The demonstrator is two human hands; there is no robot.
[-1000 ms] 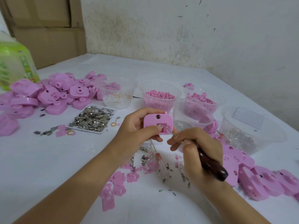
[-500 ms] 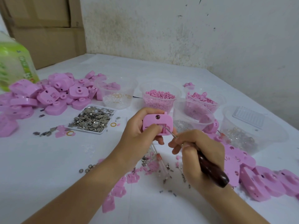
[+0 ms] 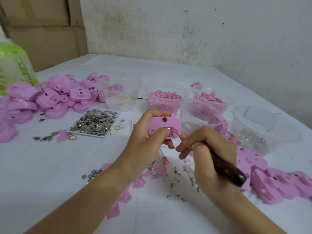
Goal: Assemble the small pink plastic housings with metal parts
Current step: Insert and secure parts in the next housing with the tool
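Observation:
My left hand grips a small pink housing above the table, thumb lying across its front beside a rectangular opening. My right hand holds a pointed tool with a dark wooden handle; its thin metal tip reaches into that opening. A white tray of small metal parts lies to the left of my hands. More pink housings are heaped at the far left and along the right.
Clear plastic cups stand in a row behind my hands: one with rings, one with pink pellets, one with pink pieces, a large one with metal bits. Loose pink and metal pieces litter the cloth. A green bottle stands far left.
My left hand has lifted the housing slightly and shifted its thumb across the front. The tool tip stays at the opening with small movement of my right hand.

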